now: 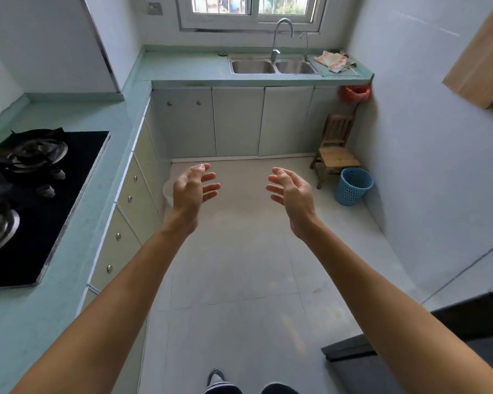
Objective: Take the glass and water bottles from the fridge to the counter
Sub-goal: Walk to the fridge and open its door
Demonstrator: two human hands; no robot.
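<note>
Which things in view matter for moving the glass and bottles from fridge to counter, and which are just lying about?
For the job:
- empty left hand, fingers spread
- empty right hand, fingers spread
- pale green stone counter
- dark grey appliance, possibly the fridge
No glass or bottles visible.

Lying about:
- black gas hob
- steel double sink
- crumpled cloth
- small wooden chair
- blue plastic basket

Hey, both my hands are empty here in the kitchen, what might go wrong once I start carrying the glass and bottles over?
The counter on your left is mostly taken by the gas stove, so a bottle set near its burners may stand unsteadily. Left hand and right hand are both open; carrying everything at once risks a drop on the tiled floor.
</note>
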